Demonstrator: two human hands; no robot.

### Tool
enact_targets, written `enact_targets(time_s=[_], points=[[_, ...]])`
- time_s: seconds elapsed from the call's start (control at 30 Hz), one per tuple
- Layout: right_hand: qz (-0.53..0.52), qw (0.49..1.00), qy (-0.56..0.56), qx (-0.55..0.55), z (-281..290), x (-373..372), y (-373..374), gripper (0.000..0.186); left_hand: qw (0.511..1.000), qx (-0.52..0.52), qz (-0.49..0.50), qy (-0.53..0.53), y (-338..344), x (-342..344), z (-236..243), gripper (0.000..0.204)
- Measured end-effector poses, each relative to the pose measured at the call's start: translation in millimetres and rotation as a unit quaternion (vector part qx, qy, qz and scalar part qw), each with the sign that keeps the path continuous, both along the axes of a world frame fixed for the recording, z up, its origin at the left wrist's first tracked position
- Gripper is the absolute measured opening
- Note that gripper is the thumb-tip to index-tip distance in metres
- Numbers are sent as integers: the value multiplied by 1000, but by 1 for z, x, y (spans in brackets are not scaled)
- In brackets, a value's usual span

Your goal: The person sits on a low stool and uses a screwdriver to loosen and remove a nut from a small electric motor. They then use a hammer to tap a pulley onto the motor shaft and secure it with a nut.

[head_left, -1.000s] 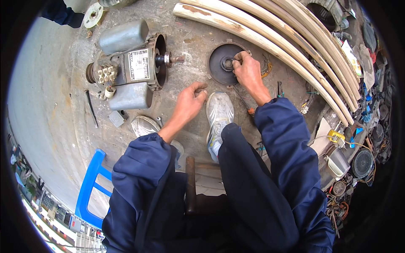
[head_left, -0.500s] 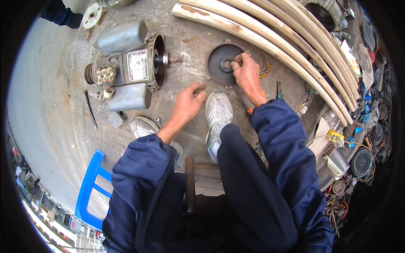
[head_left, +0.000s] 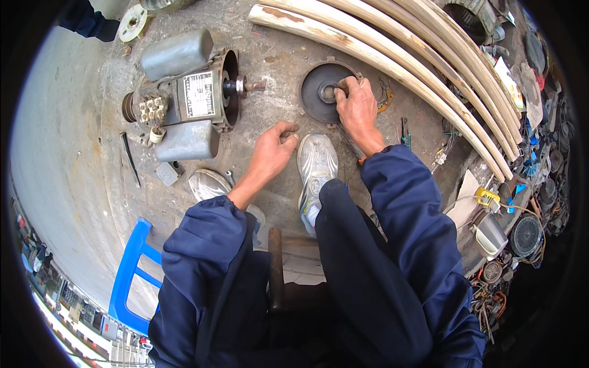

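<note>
A dark round motor end cover (head_left: 313,105) lies on the ground in front of me, its raised ring-shaped hub at the middle. My right hand (head_left: 359,113) reaches over its right side, with thumb and fingers closed at the hub. Whatever they pinch is hidden by the fingertips. To the left, just beside my shoe (head_left: 318,158), hovers my left hand (head_left: 272,149), half curled and empty, its thumb apart from the forefinger. An electric motor (head_left: 199,95) rests farther left with its shaft (head_left: 252,86) pointing toward the cover; two grey metal housings flank its body.
Several long curved wooden poles (head_left: 368,52) lie beyond and right of the cover. Green-handled pliers (head_left: 405,132) are near my right sleeve. A black rod (head_left: 130,159) and a small grey box (head_left: 169,173) sit by the motor. A blue plastic chair (head_left: 135,276) stands at left.
My right hand has shifted very slightly at the hub, its fingers still closed there. My left hand stays nearly where it was.
</note>
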State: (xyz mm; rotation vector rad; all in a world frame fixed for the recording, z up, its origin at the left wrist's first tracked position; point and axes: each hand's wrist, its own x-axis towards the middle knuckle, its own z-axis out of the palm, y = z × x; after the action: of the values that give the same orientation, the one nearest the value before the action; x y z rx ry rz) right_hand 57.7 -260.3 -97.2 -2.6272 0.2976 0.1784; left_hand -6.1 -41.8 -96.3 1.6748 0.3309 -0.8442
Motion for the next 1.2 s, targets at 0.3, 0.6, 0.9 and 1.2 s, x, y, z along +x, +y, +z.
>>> enact_targets(time_s=[0.3, 0.6, 0.9, 1.2], points=[[19, 998, 11, 60, -12, -2, -11, 13, 1000, -10, -4, -13, 2, -4, -2, 32], [14, 997, -28, 67, -13, -8, -12, 15, 1000, -10, -7, -12, 5, -6, -1, 32], [31, 998, -41, 40, -11, -16, -6, 19, 1000, -14, 3, 0, 7, -9, -3, 33], [34, 998, -38, 23, -9, -20, -7, 19, 1000, 0, -13, -10, 6, -10, -3, 32]])
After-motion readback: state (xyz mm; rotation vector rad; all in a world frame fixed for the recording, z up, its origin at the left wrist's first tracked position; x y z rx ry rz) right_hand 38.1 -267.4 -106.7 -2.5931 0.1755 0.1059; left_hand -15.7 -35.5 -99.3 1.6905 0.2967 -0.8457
